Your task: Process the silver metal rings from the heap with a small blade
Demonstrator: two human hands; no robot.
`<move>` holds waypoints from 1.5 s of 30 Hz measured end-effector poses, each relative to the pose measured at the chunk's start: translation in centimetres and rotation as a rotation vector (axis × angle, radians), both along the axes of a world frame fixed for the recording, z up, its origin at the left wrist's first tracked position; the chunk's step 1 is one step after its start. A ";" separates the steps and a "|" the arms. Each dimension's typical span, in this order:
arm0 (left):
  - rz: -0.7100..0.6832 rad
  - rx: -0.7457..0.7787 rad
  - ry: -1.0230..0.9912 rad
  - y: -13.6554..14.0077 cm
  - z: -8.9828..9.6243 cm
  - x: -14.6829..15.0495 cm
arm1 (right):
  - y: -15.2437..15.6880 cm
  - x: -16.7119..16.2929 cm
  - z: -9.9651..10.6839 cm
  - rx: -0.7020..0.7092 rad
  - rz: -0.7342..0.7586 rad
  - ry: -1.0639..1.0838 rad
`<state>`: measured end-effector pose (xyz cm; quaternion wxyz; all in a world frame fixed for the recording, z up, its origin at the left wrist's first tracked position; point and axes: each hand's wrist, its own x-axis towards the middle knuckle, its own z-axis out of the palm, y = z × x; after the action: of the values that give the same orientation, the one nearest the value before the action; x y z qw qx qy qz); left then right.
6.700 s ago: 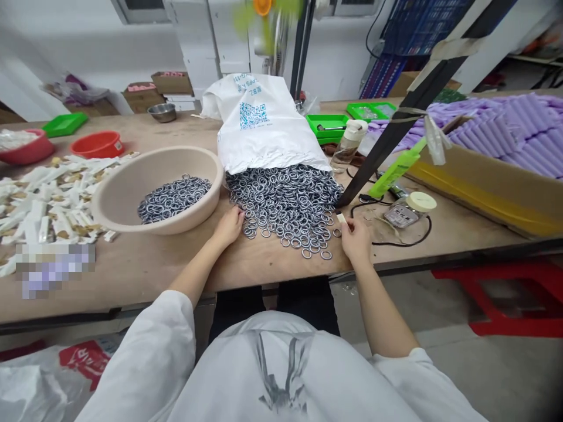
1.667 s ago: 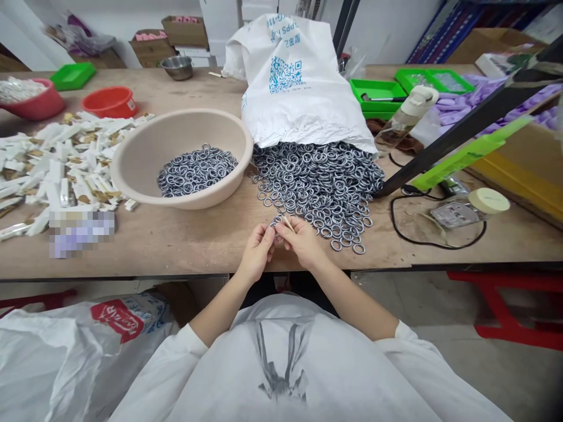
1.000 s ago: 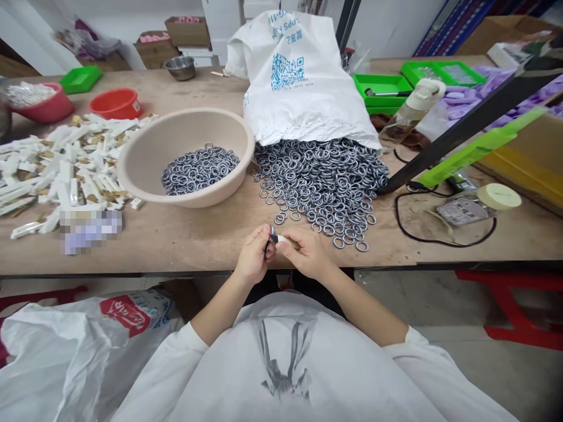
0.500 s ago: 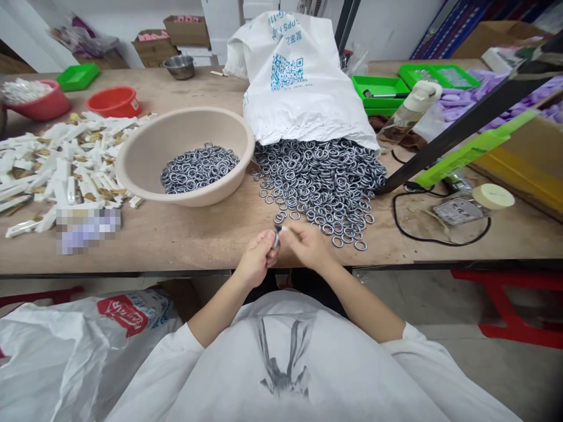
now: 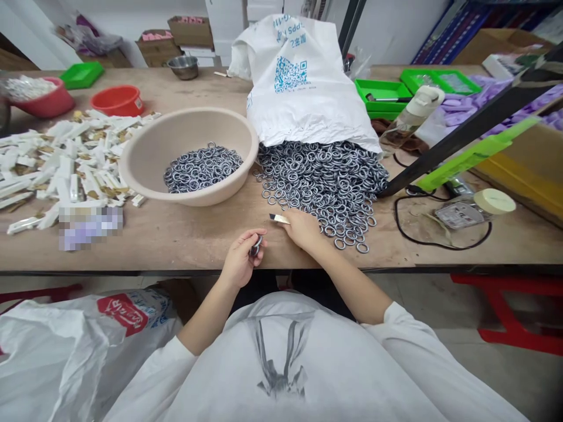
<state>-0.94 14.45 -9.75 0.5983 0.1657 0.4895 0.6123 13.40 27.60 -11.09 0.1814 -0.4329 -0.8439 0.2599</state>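
My left hand [image 5: 243,255] is closed around a few grey rings [image 5: 255,245], just above the table's front edge. In my right hand [image 5: 303,227] is a short, flat, knife-like tool [image 5: 278,218] with a pale body and a dark slanted tip, pointing left. That hand is at the near edge of a spread heap of grey rings [image 5: 338,181]. Behind the heap, a white sack [image 5: 308,111] lies with its mouth towards me. To the left of the heap, a beige basin [image 5: 147,170] holds many similar rings [image 5: 202,169].
White plastic pieces [image 5: 65,158] cover the table's left side, near a red bowl [image 5: 116,101]. On the right stand a slanted black post [image 5: 440,146], a lidded jar [image 5: 461,210] and a looped black cable [image 5: 398,223]. Green trays [image 5: 382,91] are farther back.
My hands have moved apart: the left one went left and down with the rings, the right one slightly up towards the heap. The tool's pale body now shows.
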 end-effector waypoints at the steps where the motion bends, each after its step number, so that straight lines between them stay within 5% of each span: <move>1: 0.009 -0.005 -0.012 0.1 0.1 0.0 | 0.1 0.0 0.0 -0.020 -0.008 0.046; 6: 0.020 0.003 0.014 1.1 -0.2 0.9 | -1.2 0.1 -0.1 -0.276 0.071 0.430; 11: -0.012 0.198 0.248 1.8 -1.2 2.3 | -4.4 -0.1 0.3 -0.568 0.136 0.734; 19: -0.069 0.232 0.197 1.5 -0.6 3.0 | -4.9 0.1 1.3 -0.562 0.268 0.995; 24: -0.097 0.208 0.092 1.1 0.4 3.0 | -4.0 1.1 1.1 -0.251 0.155 0.893; 30: -0.060 0.166 -0.021 1.3 0.9 2.8 | -5.5 2.7 2.1 0.006 0.305 0.607; 36: -0.100 0.150 -0.056 1.1 1.0 3.0 | -5.5 2.7 2.0 0.012 0.316 0.504; 41: -0.351 0.223 0.007 0.1 1.1 3.0 | -3.0 2.6 0.4 0.047 0.070 0.234; 45: -0.244 0.166 0.012 -0.1 0.8 2.2 | -1.1 2.0 0.1 0.078 -0.050 -0.019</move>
<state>1.25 14.38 -8.91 0.6495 0.2766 0.4172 0.5723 15.35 26.53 -10.94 0.1964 -0.4488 -0.8441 0.2179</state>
